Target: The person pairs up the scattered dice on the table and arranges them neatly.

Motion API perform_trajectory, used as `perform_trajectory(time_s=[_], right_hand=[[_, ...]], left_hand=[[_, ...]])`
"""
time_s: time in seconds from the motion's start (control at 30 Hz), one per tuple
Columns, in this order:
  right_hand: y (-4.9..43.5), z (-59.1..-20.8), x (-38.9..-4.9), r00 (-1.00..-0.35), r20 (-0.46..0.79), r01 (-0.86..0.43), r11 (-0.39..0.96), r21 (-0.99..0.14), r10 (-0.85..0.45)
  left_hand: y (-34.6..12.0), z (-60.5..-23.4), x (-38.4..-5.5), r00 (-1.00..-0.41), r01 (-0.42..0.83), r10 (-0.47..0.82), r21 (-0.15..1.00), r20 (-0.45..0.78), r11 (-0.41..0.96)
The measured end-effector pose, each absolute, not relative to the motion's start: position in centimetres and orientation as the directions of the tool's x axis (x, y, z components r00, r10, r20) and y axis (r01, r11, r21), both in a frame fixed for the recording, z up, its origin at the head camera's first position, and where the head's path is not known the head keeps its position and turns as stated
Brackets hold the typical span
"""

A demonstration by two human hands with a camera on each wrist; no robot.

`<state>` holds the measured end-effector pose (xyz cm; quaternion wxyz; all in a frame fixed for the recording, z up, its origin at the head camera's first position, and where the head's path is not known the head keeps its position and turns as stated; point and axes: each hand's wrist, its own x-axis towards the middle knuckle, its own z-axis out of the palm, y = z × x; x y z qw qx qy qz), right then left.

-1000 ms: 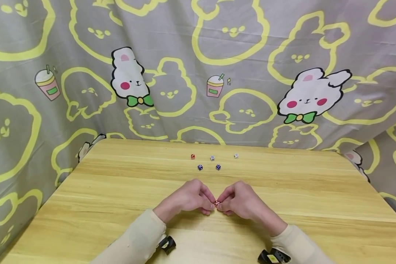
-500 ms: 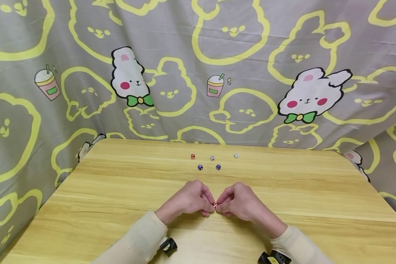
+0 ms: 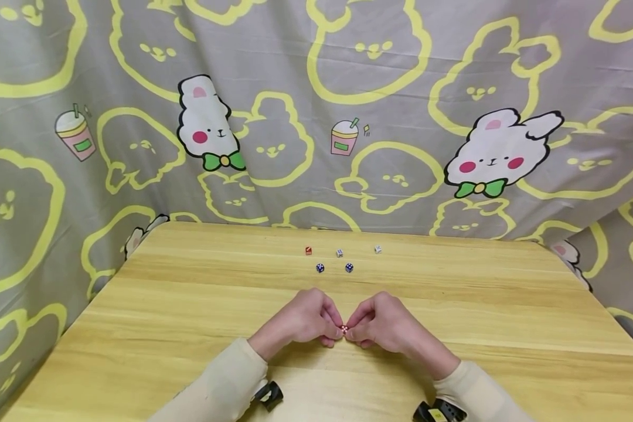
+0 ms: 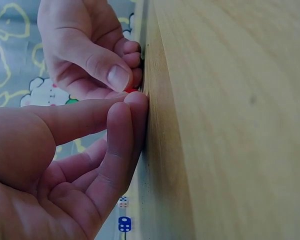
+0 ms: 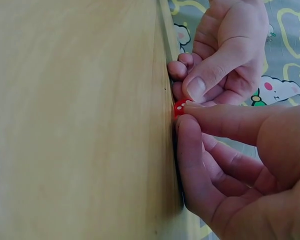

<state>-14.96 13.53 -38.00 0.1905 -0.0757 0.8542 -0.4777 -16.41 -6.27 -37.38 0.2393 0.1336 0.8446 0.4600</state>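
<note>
A small red die [image 3: 344, 330] with white dots sits between both hands' fingertips, low at the table's surface. From its left side my left hand [image 3: 310, 316] pinches it with thumb and fingers. My right hand [image 3: 384, 322] pinches it from the opposite side. In the right wrist view a dotted face of the red die [image 5: 180, 107] shows beside the thumb. The left wrist view leaves only a sliver of the red die [image 4: 131, 90] visible; fingers hide most of it.
Farther back on the wooden table [image 3: 190, 293] lie another red die [image 3: 308, 251], two white dice [image 3: 340, 253] and two blue dice [image 3: 320, 268]. A patterned curtain [image 3: 295, 70] hangs behind the table.
The red die between the hands has shifted slightly toward me and turned a little. Both hands have moved with it. The dice at the back have stayed put.
</note>
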Motion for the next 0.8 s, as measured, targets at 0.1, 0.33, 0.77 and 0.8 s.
perform_trajectory(time_s=[0.1,0.33,0.77,0.8], right_hand=[[13.56,-37.96,-14.98,-0.917,-0.251,0.047,0.538,-0.841,-0.311],[13.55,-37.95,-15.01,-0.916,-0.252,0.047,0.543,-0.838,-0.311],[13.59,-38.16,-15.19,-0.914,-0.255,0.049,0.539,-0.841,-0.315],[13.6,-38.17,-15.2,-0.913,-0.255,0.048,0.537,-0.842,-0.318]], left_hand=[[-6.27,-37.39,-16.46,-0.849,0.008,0.449,0.844,-0.277,0.536],[-6.29,-37.38,-16.47,-0.851,-0.011,0.441,0.849,-0.285,0.528],[-6.28,-37.55,-16.56,-0.851,-0.004,0.444,0.849,-0.28,0.528],[-6.29,-37.55,-16.56,-0.851,-0.004,0.445,0.85,-0.279,0.527]])
